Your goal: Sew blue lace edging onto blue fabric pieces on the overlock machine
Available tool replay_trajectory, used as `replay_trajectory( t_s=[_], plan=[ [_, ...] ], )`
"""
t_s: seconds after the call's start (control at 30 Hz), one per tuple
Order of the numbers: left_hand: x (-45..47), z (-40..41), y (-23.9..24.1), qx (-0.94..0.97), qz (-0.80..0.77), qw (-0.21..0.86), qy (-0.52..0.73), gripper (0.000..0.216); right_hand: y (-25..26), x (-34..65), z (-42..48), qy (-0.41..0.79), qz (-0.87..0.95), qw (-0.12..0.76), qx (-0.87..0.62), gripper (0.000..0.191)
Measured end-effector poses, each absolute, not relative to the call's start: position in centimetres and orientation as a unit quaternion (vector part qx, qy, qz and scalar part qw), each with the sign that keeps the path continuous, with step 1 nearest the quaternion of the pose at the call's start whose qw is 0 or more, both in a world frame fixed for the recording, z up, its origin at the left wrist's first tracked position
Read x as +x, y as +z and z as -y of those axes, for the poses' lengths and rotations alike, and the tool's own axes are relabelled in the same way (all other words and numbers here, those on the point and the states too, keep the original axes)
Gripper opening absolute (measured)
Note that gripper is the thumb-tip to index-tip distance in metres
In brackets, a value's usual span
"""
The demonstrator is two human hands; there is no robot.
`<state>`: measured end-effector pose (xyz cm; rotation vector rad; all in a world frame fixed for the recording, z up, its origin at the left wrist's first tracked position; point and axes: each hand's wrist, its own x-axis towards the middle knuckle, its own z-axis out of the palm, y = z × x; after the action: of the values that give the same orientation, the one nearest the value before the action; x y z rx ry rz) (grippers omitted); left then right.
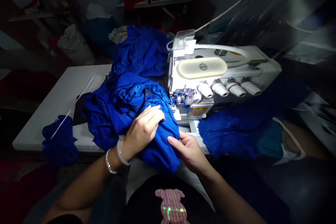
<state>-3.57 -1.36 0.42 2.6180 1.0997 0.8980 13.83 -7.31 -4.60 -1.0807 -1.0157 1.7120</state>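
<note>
While a mass of blue lace-trimmed fabric (160,147) is gathered on the white desk (52,119), just at 7 o'clock from the presser foot (183,96) of an overlock sewing machine (204,73), the left hand (143,131) is laid flat on the cloth, its grip unclamped, fingers together, the forearm angled in from 8 o'clock. A bangle (123,154) and a beaded bracelet (109,161) are worn on that wrist. The right hand (187,152) is brought in from 5 o'clock, forefinger extended along the fabric; whether its grip is clamped cannot be told.
</note>
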Motion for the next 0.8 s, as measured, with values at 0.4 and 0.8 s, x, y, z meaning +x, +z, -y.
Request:
replay_trajectory(
  t_s=[0.4,0.8],
  plan=[
    [-1.5,3.7,1.2,0.882,-0.432,0.015,0.187,0.036,-4.5,15.6,10.4,0.678,0.475,0.355,-0.434,0.03],
    [0.2,3.2,0.3,0.872,-0.464,-0.017,0.151,0.044,-5.9,16.9,11.4,0.611,0.588,0.337,-0.408,0.031]
  ],
)
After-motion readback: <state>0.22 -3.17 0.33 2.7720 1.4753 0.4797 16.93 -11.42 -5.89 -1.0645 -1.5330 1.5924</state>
